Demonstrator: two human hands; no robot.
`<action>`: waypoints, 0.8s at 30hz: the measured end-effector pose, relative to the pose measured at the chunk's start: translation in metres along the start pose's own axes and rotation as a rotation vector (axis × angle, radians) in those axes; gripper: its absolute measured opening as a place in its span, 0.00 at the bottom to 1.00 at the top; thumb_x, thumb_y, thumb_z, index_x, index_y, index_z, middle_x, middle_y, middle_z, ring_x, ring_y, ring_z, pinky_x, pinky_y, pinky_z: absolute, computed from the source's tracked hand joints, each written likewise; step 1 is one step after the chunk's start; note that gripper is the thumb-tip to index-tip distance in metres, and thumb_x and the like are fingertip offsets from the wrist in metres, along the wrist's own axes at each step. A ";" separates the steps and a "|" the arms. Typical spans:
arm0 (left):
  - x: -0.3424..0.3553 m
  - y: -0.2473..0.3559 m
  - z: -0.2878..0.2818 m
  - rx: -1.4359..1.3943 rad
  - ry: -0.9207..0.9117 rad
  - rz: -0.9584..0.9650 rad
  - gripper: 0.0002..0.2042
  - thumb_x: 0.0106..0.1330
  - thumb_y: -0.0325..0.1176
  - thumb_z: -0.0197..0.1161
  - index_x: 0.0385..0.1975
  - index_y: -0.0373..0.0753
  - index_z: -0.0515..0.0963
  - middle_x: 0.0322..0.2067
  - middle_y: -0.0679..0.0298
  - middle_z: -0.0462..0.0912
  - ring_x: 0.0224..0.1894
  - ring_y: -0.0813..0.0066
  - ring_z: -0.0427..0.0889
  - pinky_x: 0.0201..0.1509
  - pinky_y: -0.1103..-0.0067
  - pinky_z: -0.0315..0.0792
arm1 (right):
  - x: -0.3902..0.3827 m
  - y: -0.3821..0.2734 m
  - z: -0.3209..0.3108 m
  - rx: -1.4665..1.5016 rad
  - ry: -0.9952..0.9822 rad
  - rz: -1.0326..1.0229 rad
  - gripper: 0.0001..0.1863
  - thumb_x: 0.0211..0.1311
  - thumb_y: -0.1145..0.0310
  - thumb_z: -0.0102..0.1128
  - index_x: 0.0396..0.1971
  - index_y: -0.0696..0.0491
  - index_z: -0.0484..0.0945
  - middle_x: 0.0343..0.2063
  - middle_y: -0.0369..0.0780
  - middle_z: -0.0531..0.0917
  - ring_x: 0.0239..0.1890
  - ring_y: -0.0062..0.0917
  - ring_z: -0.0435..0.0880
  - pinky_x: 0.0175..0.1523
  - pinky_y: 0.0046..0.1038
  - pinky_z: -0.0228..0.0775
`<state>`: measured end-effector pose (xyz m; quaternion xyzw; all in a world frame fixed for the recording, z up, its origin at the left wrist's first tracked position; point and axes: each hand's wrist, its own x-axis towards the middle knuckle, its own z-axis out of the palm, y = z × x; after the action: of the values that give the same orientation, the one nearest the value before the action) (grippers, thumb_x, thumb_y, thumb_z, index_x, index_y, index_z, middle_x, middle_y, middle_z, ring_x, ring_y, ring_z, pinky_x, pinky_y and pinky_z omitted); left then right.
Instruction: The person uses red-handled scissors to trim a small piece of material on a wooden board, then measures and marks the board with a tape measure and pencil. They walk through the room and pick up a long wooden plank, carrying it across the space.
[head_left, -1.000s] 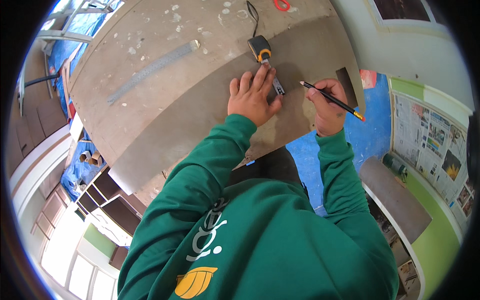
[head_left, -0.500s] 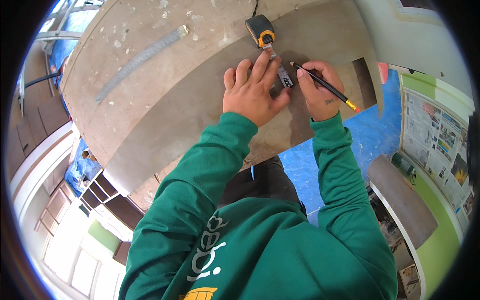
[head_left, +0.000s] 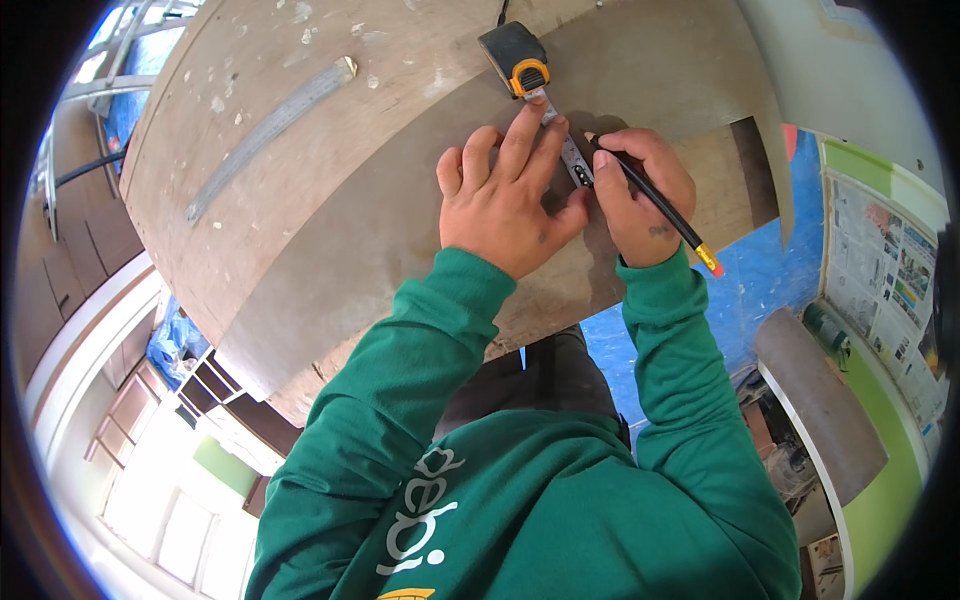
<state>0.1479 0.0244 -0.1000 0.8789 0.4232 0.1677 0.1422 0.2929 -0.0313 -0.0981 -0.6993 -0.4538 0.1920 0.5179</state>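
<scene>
A black and yellow tape measure [head_left: 513, 58] rests on a brown sheet [head_left: 350, 230], its short length of blade [head_left: 572, 158] pulled out toward me. My left hand [head_left: 500, 208] lies with fingers spread, its index and middle fingertips on the blade and its thumb near the blade's end. In my right hand [head_left: 648, 195] is a black pencil [head_left: 668, 207] with a pink eraser. The pencil's point is close to the sheet, just right of the blade; whether it touches I cannot tell.
A metal ruler [head_left: 270, 138] lies on the paint-spotted wooden tabletop [head_left: 190, 150] at left. Beyond the sheet's right end, a blue floor covering [head_left: 735, 290] shows. Newspaper [head_left: 885, 285] covers part of the right wall, above a shelf with a curved brown sheet [head_left: 825, 400].
The whole view has shifted slightly. My right hand has moved a little, and the pencil's tip sits a bit lower beside the blade. My left hand still presses on the blade.
</scene>
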 end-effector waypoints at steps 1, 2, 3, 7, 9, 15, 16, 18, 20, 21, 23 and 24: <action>0.000 0.001 -0.001 -0.008 -0.013 -0.003 0.31 0.45 0.50 0.69 0.53 0.51 0.79 0.62 0.76 0.70 0.53 0.67 0.67 0.59 0.67 0.57 | 0.000 0.001 0.001 0.024 0.017 -0.020 0.08 0.51 0.78 0.64 0.33 0.58 0.78 0.29 0.41 0.82 0.27 0.24 0.82 0.32 0.24 0.74; 0.001 0.001 -0.004 -0.015 -0.025 -0.006 0.31 0.45 0.49 0.70 0.54 0.51 0.78 0.62 0.75 0.70 0.53 0.67 0.67 0.59 0.67 0.58 | 0.000 0.003 0.002 0.048 0.034 -0.039 0.08 0.51 0.78 0.64 0.33 0.58 0.78 0.29 0.42 0.83 0.27 0.25 0.83 0.32 0.25 0.75; 0.002 0.002 -0.005 -0.023 -0.037 -0.009 0.31 0.45 0.48 0.71 0.55 0.51 0.78 0.63 0.74 0.70 0.53 0.66 0.68 0.60 0.67 0.58 | 0.000 0.001 0.002 0.047 0.032 -0.010 0.08 0.51 0.79 0.64 0.33 0.58 0.78 0.29 0.42 0.83 0.27 0.26 0.83 0.32 0.26 0.75; 0.002 0.000 -0.003 -0.025 -0.014 -0.005 0.31 0.44 0.48 0.70 0.53 0.51 0.79 0.62 0.75 0.71 0.52 0.67 0.68 0.59 0.67 0.58 | -0.002 0.001 0.002 0.015 0.026 -0.007 0.09 0.50 0.79 0.65 0.32 0.58 0.78 0.28 0.43 0.83 0.27 0.29 0.83 0.33 0.27 0.75; 0.001 -0.001 0.002 -0.002 0.019 0.005 0.30 0.43 0.51 0.69 0.51 0.51 0.80 0.60 0.77 0.71 0.51 0.68 0.67 0.57 0.67 0.58 | -0.001 0.004 0.003 -0.003 0.020 -0.049 0.08 0.50 0.79 0.66 0.32 0.58 0.78 0.27 0.43 0.82 0.27 0.31 0.83 0.33 0.28 0.75; 0.002 -0.001 0.002 -0.005 0.009 0.001 0.29 0.44 0.52 0.68 0.50 0.51 0.81 0.60 0.77 0.72 0.51 0.69 0.67 0.56 0.68 0.59 | 0.000 0.008 0.005 -0.018 0.013 -0.091 0.08 0.49 0.79 0.67 0.31 0.58 0.78 0.26 0.44 0.82 0.28 0.35 0.83 0.34 0.30 0.76; 0.002 -0.001 0.002 -0.006 0.006 -0.001 0.29 0.44 0.51 0.68 0.50 0.51 0.81 0.60 0.77 0.72 0.51 0.69 0.67 0.56 0.68 0.59 | 0.000 0.010 0.005 -0.016 0.011 -0.099 0.08 0.49 0.79 0.67 0.30 0.58 0.78 0.26 0.44 0.82 0.28 0.35 0.83 0.34 0.31 0.76; 0.002 0.000 0.001 -0.007 0.000 -0.004 0.29 0.44 0.51 0.68 0.50 0.51 0.81 0.60 0.77 0.72 0.51 0.69 0.67 0.56 0.68 0.58 | 0.000 0.011 0.006 -0.021 0.004 -0.103 0.08 0.49 0.79 0.67 0.30 0.58 0.78 0.26 0.44 0.82 0.28 0.36 0.83 0.34 0.32 0.76; 0.003 0.000 0.000 -0.010 -0.002 -0.007 0.29 0.44 0.51 0.68 0.50 0.51 0.81 0.60 0.77 0.72 0.50 0.69 0.67 0.56 0.68 0.58 | 0.001 0.010 0.005 -0.034 -0.007 -0.093 0.08 0.49 0.79 0.67 0.30 0.58 0.78 0.26 0.44 0.82 0.28 0.36 0.83 0.34 0.32 0.76; 0.003 0.000 0.001 -0.012 -0.002 -0.008 0.29 0.44 0.51 0.68 0.50 0.51 0.81 0.60 0.77 0.72 0.50 0.69 0.67 0.56 0.68 0.58 | 0.001 0.010 0.005 -0.032 -0.008 -0.091 0.08 0.49 0.79 0.67 0.30 0.58 0.78 0.26 0.44 0.82 0.28 0.36 0.83 0.34 0.32 0.76; 0.003 -0.001 0.001 -0.013 -0.003 -0.004 0.29 0.44 0.51 0.68 0.51 0.51 0.81 0.60 0.77 0.72 0.50 0.69 0.67 0.56 0.69 0.58 | 0.001 0.009 0.006 -0.029 -0.011 -0.087 0.08 0.49 0.79 0.67 0.29 0.58 0.78 0.26 0.44 0.82 0.28 0.36 0.83 0.34 0.32 0.76; 0.003 -0.001 0.001 -0.014 -0.003 -0.002 0.29 0.44 0.51 0.67 0.51 0.51 0.81 0.60 0.77 0.72 0.50 0.69 0.67 0.56 0.69 0.58 | 0.001 0.009 0.006 -0.029 -0.010 -0.088 0.08 0.49 0.79 0.67 0.29 0.58 0.78 0.26 0.44 0.82 0.28 0.36 0.83 0.34 0.32 0.76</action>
<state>0.1494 0.0269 -0.1004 0.8777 0.4229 0.1690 0.1491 0.2930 -0.0276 -0.1078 -0.6850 -0.4894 0.1662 0.5134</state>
